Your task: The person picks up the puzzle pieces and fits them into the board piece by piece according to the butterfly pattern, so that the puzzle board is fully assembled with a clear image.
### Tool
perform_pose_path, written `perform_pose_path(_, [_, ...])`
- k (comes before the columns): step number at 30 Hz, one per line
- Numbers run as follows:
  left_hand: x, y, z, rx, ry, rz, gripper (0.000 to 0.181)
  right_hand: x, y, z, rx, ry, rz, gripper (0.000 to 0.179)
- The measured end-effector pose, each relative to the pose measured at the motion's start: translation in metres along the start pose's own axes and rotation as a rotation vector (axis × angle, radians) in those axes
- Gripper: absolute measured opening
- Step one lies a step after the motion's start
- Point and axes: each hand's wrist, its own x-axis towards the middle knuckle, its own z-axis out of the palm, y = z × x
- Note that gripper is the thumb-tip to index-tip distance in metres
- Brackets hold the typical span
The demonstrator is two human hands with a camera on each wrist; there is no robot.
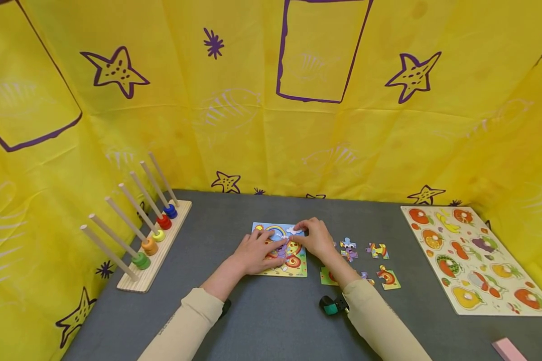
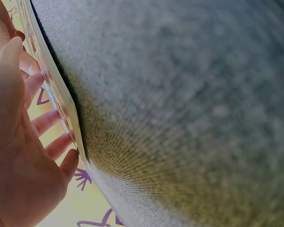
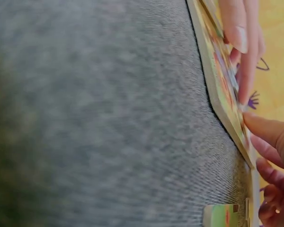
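Observation:
A square jigsaw puzzle board (image 1: 275,272) lies on the table, its picture showing a rainbow, clouds and a snail-like spiral. My left hand (image 1: 255,253) rests across its left and middle part, fingers spread and mostly straight. At the upper right corner my right hand (image 1: 317,238) pinches a puzzle piece with a cloud (image 1: 292,231) between thumb and forefinger, low against the board. The right wrist view shows the thumb (image 3: 262,126) touching the board's surface, the other fingers bent; the piece is mostly hidden there. In the left wrist view the left fingers (image 2: 47,122) lie along the board.
Right of the board lie several loose puzzle pieces (image 1: 390,277), some partly hidden by the right forearm. A wooden peg stand (image 1: 137,283) with coloured rings stands at left. A fruit board (image 1: 467,301) lies at right, with a pink block (image 1: 508,349) near the front edge.

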Motion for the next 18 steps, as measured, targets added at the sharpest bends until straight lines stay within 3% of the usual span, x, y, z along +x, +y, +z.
perform_pose_path(7, [0.003,0.002,-0.003,-0.032,0.011,-0.017,0.061,-0.006,-0.003,0.001,-0.060,0.035,-0.044,0.025])
perform_pose_path(13, [0.005,0.002,-0.003,-0.095,0.018,-0.026,0.057,-0.010,0.005,-0.003,0.027,0.025,-0.100,0.023])
perform_pose_path(18, [0.005,0.001,-0.003,-0.177,0.017,-0.020,0.054,-0.018,0.017,-0.014,0.090,0.067,-0.118,0.019])
